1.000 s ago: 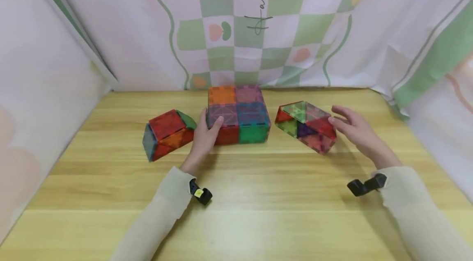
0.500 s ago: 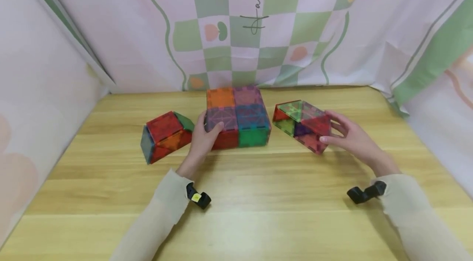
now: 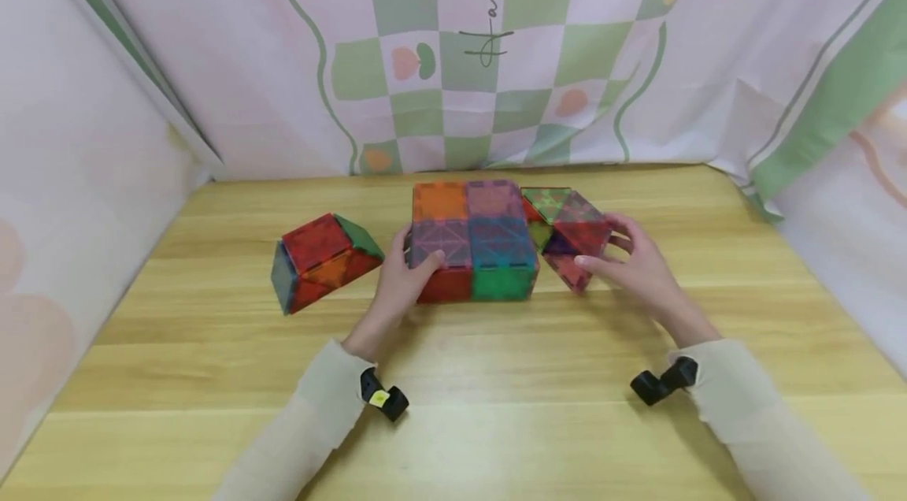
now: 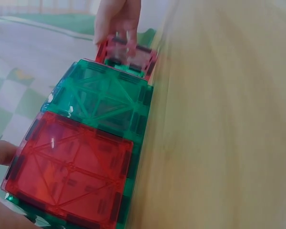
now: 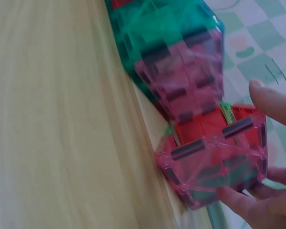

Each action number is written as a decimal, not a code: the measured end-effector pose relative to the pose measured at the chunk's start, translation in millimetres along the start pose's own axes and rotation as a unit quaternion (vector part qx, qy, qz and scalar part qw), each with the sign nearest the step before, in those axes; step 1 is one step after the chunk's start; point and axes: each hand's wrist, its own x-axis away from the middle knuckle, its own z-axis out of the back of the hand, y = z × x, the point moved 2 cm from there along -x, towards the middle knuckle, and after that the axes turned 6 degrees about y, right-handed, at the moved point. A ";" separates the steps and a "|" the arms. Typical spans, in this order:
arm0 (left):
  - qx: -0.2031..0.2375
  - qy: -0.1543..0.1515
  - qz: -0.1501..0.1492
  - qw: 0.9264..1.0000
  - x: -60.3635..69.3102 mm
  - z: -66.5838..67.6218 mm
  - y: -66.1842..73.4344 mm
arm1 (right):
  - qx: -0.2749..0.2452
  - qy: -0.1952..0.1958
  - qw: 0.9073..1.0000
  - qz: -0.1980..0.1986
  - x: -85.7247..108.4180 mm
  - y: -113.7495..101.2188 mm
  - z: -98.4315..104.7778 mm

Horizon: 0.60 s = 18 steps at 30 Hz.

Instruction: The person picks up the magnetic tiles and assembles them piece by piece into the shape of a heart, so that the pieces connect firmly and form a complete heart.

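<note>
A box of translucent magnetic tiles (image 3: 503, 243), orange, purple and blue on top with red and green in front, sits mid-table. My left hand (image 3: 398, 284) grips its left side, thumb at the top front edge and fingers down the side. To the box's right is a smaller angular magnetic-tile shape (image 3: 583, 236) in green, red and pink, open at the front. My right hand (image 3: 646, 269) holds that shape's right end between thumb and fingers. In the right wrist view the shape's far end meets or nearly meets the box's pink side (image 5: 188, 78).
A second angular magnetic-tile shape (image 3: 316, 245), red, orange, blue and green, lies left of my left hand. The wooden table (image 3: 496, 422) ends at a patterned cloth (image 3: 468, 107) behind, with cloth walls on both sides.
The box has shifted right and slightly nearer under my left hand. My right hand has closed on the right-hand shape and brought it left, up to the box. The left-hand shape stays put.
</note>
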 end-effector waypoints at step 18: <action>-0.008 -0.008 -0.019 1.000 11.1 -15.2 5.7 | -0.016 0.029 0.999 0.006 13.7 -15.0 -24.7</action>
